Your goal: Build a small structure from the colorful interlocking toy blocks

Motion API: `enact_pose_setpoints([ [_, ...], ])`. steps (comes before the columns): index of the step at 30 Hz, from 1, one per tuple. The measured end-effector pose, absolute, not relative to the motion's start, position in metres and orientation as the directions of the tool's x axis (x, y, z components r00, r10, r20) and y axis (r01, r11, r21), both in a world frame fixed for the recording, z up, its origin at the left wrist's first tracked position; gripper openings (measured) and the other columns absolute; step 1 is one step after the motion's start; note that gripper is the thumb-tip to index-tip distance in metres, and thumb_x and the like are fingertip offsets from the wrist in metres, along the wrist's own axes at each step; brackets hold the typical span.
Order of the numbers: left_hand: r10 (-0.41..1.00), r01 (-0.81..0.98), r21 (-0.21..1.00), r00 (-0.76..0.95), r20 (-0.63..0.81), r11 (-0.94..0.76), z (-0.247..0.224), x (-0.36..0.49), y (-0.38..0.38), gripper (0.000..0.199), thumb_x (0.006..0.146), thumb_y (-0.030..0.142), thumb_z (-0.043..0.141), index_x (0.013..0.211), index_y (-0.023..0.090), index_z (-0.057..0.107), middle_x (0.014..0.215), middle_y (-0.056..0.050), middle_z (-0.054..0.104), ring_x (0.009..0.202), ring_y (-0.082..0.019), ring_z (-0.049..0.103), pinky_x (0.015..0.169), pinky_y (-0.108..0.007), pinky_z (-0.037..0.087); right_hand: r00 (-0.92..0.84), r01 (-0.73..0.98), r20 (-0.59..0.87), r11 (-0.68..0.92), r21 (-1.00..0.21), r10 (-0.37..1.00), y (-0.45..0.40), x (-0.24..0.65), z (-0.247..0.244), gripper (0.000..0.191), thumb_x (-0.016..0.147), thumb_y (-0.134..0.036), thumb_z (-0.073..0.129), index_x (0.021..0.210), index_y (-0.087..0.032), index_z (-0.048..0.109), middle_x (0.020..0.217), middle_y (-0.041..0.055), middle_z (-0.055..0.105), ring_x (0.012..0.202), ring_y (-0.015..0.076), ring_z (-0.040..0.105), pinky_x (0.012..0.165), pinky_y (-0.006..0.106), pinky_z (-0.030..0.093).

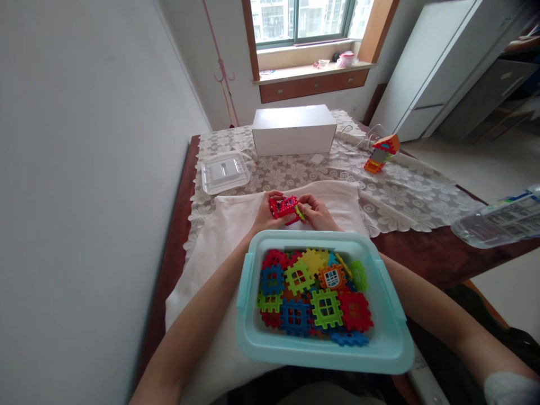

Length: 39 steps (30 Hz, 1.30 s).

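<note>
My left hand [266,212] is closed around a small red assembly of interlocking building tiles [285,207], held above a white cloth. From the right, my right hand [317,212] pinches a lime-green tile [299,212] against the assembly's right side. Whether the green tile is locked in cannot be told. Between my forearms stands a light-blue bin [324,360], full of notched window tiles in red, blue, green, yellow and orange. A built piece of orange, red and grey tiles [382,153] rests on the table at the far right.
A white box [294,132] stands at the table's back. Left of it lies a clear plastic lid [225,172] on the lace tablecloth [274,171]. At the right edge is a clear plastic bottle [498,219]. A wall [84,169] runs close along the left.
</note>
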State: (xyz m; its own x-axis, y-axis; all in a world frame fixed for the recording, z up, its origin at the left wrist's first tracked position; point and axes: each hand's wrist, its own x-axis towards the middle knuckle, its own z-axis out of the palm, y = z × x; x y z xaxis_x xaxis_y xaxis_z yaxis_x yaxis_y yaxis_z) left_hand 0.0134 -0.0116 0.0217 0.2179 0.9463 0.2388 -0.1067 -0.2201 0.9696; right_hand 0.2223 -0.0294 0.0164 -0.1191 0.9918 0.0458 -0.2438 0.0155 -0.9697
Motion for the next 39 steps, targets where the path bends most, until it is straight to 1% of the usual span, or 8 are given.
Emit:
enact_pose_setpoints([
  [5, 0.959, -0.106, 0.977, 0.2, 0.203, -0.185, 0.02, 0.011, -0.011, 0.09, 0.064, 0.047, 0.117, 0.129, 0.025, 0.058, 0.129, -0.009, 0.077, 0.111, -0.027, 0.081, 0.093, -0.039, 0.065, -0.118, -0.127, 0.101, 0.086, -0.988, 0.988, -0.033, 0.219, 0.014, 0.055, 0.087, -0.078, 0.093, 0.102, -0.028, 0.075, 0.098, 0.0005, 0.08, 0.073, 0.017, 0.067, 0.065, 0.033, 0.06],
  [9, 0.959, -0.107, 0.976, 0.193, 0.207, -0.189, 0.021, 0.009, -0.011, 0.089, 0.068, 0.049, 0.116, 0.13, 0.027, 0.056, 0.129, -0.009, 0.078, 0.111, -0.027, 0.082, 0.094, -0.041, 0.066, -0.172, -0.171, 0.13, 0.1, -0.98, 0.976, -0.035, 0.221, 0.018, 0.061, 0.091, -0.084, 0.089, 0.113, -0.028, 0.081, 0.112, 0.0054, 0.085, 0.091, 0.0226, 0.078, 0.08, 0.039, 0.071],
  [13, 0.959, -0.127, 0.971, 0.173, 0.223, -0.202, 0.02, 0.008, -0.01, 0.086, 0.071, 0.05, 0.115, 0.13, 0.028, 0.055, 0.129, -0.008, 0.079, 0.114, -0.028, 0.083, 0.097, -0.043, 0.067, -0.228, -0.173, 0.2, 0.162, -0.971, 0.953, -0.034, 0.226, 0.021, 0.058, 0.091, -0.08, 0.093, 0.112, -0.027, 0.08, 0.127, 0.0092, 0.087, 0.105, 0.0267, 0.083, 0.091, 0.046, 0.075],
  [19, 0.948, -0.185, 0.953, 0.168, 0.27, -0.238, 0.015, 0.01, -0.006, 0.093, 0.068, 0.051, 0.117, 0.132, 0.029, 0.053, 0.129, -0.007, 0.077, 0.114, -0.027, 0.083, 0.101, -0.043, 0.067, -0.183, -0.054, 0.266, 0.261, -0.964, 0.946, -0.032, 0.23, 0.017, 0.053, 0.087, -0.067, 0.102, 0.118, -0.03, 0.079, 0.137, 0.0091, 0.087, 0.115, 0.0313, 0.085, 0.108, 0.057, 0.073],
  [23, 0.946, -0.188, 0.95, 0.161, 0.282, -0.251, 0.012, 0.013, -0.005, 0.1, 0.06, 0.05, 0.119, 0.132, 0.029, 0.054, 0.132, -0.007, 0.075, 0.112, -0.026, 0.082, 0.099, -0.042, 0.067, -0.169, -0.063, 0.317, 0.311, -0.948, 0.933, -0.034, 0.229, 0.017, 0.05, 0.094, -0.063, 0.097, 0.128, -0.031, 0.08, 0.139, 0.0092, 0.087, 0.129, 0.0325, 0.083, 0.122, 0.059, 0.068],
  [29, 0.954, -0.076, 0.957, 0.086, 0.287, -0.281, 0.014, 0.013, -0.01, 0.093, 0.06, 0.049, 0.119, 0.128, 0.03, 0.058, 0.132, -0.005, 0.071, 0.107, -0.024, 0.079, 0.092, -0.039, 0.067, -0.206, -0.038, 0.307, 0.306, -0.951, 0.929, -0.036, 0.228, 0.018, 0.052, 0.098, -0.063, 0.092, 0.136, -0.03, 0.079, 0.145, 0.0104, 0.085, 0.134, 0.0324, 0.081, 0.124, 0.058, 0.066],
  [35, 0.936, -0.026, 0.936, 0.024, 0.351, -0.351, 0.015, 0.012, -0.011, 0.083, 0.066, 0.047, 0.117, 0.126, 0.033, 0.061, 0.13, -0.005, 0.073, 0.109, -0.025, 0.078, 0.097, -0.044, 0.067, -0.198, -0.012, 0.293, 0.297, -0.955, 0.935, -0.036, 0.227, 0.019, 0.05, 0.1, -0.061, 0.089, 0.139, -0.032, 0.078, 0.149, 0.0098, 0.083, 0.141, 0.0336, 0.076, 0.126, 0.058, 0.063],
  [39, 0.938, -0.037, 0.942, 0.089, 0.334, -0.332, 0.016, 0.012, -0.013, 0.084, 0.064, 0.044, 0.119, 0.126, 0.032, 0.063, 0.13, -0.005, 0.074, 0.106, -0.025, 0.079, 0.094, -0.043, 0.068, -0.19, -0.086, 0.305, 0.294, -0.952, 0.933, -0.035, 0.225, 0.017, 0.053, 0.098, -0.064, 0.091, 0.138, -0.031, 0.077, 0.149, 0.0105, 0.082, 0.143, 0.0334, 0.076, 0.129, 0.057, 0.062],
])
